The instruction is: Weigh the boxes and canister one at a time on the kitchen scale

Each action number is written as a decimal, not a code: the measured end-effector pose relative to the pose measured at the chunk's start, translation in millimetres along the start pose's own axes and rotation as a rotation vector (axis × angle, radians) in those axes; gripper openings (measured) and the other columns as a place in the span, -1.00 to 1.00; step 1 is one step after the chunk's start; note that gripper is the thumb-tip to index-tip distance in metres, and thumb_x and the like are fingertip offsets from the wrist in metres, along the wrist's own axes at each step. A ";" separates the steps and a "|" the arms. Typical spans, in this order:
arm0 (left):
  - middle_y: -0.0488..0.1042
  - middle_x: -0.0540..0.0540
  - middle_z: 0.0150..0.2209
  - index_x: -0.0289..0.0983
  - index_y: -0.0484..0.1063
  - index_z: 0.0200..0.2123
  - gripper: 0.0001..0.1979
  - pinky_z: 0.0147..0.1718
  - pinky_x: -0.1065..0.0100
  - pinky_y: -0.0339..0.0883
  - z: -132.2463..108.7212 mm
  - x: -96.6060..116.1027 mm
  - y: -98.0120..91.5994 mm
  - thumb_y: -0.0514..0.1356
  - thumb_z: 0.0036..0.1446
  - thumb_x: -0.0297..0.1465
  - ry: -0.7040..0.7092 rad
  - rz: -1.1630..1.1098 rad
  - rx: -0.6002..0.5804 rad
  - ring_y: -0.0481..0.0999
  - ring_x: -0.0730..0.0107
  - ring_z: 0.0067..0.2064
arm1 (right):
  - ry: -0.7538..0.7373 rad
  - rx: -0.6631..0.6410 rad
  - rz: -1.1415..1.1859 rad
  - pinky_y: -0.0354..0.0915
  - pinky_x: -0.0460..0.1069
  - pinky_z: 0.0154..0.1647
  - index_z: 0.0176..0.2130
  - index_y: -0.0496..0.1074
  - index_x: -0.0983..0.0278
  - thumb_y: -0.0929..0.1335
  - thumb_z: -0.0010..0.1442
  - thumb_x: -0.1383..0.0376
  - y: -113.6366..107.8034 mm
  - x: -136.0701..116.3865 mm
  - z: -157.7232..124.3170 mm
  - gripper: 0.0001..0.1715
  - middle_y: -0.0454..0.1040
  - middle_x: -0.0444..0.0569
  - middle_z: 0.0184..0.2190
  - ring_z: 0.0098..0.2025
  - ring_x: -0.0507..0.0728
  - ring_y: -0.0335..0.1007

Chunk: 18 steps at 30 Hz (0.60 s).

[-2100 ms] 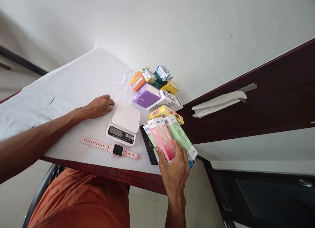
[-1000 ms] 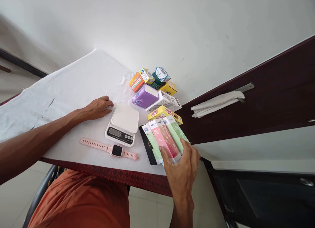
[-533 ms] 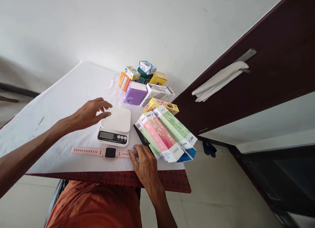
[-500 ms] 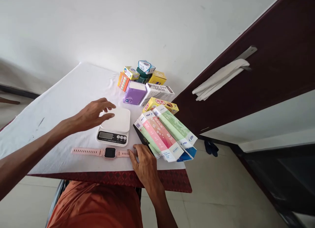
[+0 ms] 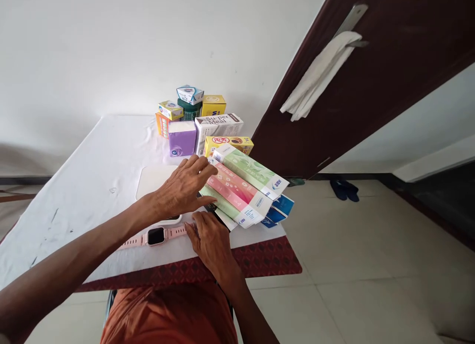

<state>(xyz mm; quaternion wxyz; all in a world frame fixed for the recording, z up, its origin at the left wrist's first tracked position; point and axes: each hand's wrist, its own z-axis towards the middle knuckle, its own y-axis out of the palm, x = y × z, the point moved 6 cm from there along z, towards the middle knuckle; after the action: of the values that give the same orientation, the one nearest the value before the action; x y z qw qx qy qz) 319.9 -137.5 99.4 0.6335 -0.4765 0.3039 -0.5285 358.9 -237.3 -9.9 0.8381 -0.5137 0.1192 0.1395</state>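
Left hand point(image 5: 184, 188), fingers spread, rests on fanned pink and green flat cardboard cartons point(image 5: 243, 185) at the white-clothed table point(image 5: 92, 180)'s right corner; right hand point(image 5: 208, 236), open, seemingly braces their near edge; even pressure should prevent sliding.

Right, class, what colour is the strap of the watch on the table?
The strap is pale pink; the head view shows it best.
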 end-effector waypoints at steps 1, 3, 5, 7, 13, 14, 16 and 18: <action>0.40 -0.28 0.05 -0.27 0.36 0.10 -0.47 -0.03 0.00 0.33 3.6 0.9 -1.8 0.34 0.18 -0.13 0.006 0.013 0.011 0.35 -0.04 0.03 | 0.000 0.002 0.000 0.27 0.04 -0.28 -0.25 0.38 0.22 0.27 0.46 0.16 -0.2 0.2 0.2 -0.75 0.51 -0.06 -0.36 -0.28 0.18 0.46; 0.35 -0.31 0.17 -0.25 0.31 0.19 -0.37 0.02 -0.04 0.32 11.0 3.0 -2.0 0.37 0.14 -0.12 0.029 0.017 0.020 0.33 -0.09 0.11 | -0.001 0.011 -0.001 0.26 0.04 -0.28 -0.26 0.37 0.22 0.29 0.45 0.18 -0.7 0.5 0.5 -0.77 0.51 -0.06 -0.36 -0.28 0.17 0.47; 0.34 -0.32 0.21 -0.26 0.31 0.21 -0.32 0.07 -0.05 0.30 17.8 4.9 4.1 0.39 0.11 -0.11 0.063 -0.005 -0.020 0.33 -0.11 0.17 | 0.000 0.019 -0.001 0.26 0.03 -0.27 -0.25 0.37 0.22 0.30 0.44 0.19 -1.0 1.0 0.5 -0.80 0.51 -0.06 -0.36 -0.26 0.17 0.47; 0.36 -0.32 0.20 -0.27 0.32 0.21 -0.31 0.13 -0.06 0.26 23.1 5.8 12.2 0.40 0.10 -0.11 0.088 -0.031 -0.078 0.33 -0.10 0.20 | 0.004 0.024 -0.006 0.25 0.03 -0.28 -0.26 0.36 0.22 0.31 0.43 0.20 -1.0 1.7 0.3 -0.81 0.51 -0.06 -0.36 -0.26 0.17 0.47; 0.35 -0.31 0.18 -0.25 0.33 0.22 -0.29 0.13 -0.07 0.24 33.1 3.8 16.4 0.43 0.03 -0.19 0.066 0.046 -0.143 0.33 -0.11 0.16 | 0.012 0.026 -0.031 0.25 0.04 -0.28 -0.25 0.37 0.22 0.35 0.38 0.23 -1.0 2.0 1.2 -0.86 0.53 -0.06 -0.34 -0.24 0.18 0.48; 0.35 -0.32 0.15 -0.26 0.34 0.21 -0.28 0.11 -0.08 0.24 34.7 2.7 15.4 0.44 0.01 -0.21 0.055 0.079 -0.159 0.33 -0.11 0.13 | 0.013 0.016 -0.038 0.25 0.04 -0.29 -0.24 0.38 0.22 0.36 0.37 0.23 -0.6 2.0 1.8 -0.87 0.53 -0.06 -0.33 -0.24 0.18 0.48; 0.35 -0.31 0.10 -0.27 0.37 0.17 -0.32 0.08 -0.09 0.25 37.8 0.2 14.0 0.45 -0.01 -0.25 0.039 0.127 -0.197 0.32 -0.12 0.10 | 0.021 -0.008 -0.047 0.25 0.04 -0.30 -0.24 0.39 0.22 0.38 0.35 0.24 0.1 2.2 3.0 -0.88 0.54 -0.06 -0.32 -0.24 0.18 0.49; 0.35 -0.29 0.08 -0.26 0.39 0.12 -0.38 0.05 -0.07 0.26 39.8 -2.3 13.6 0.44 0.00 -0.28 0.034 0.125 -0.232 0.32 -0.12 0.09 | 0.035 -0.028 -0.047 0.26 0.04 -0.29 -0.23 0.39 0.23 0.39 0.34 0.24 0.5 2.9 4.2 -0.88 0.55 -0.06 -0.31 -0.22 0.18 0.49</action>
<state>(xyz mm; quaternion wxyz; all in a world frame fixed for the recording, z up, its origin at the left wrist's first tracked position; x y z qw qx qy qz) 359.9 -124.2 100.9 0.6006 -0.5176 0.4028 -0.4574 361.6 -233.0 -9.5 0.8316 -0.5304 0.1196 0.1127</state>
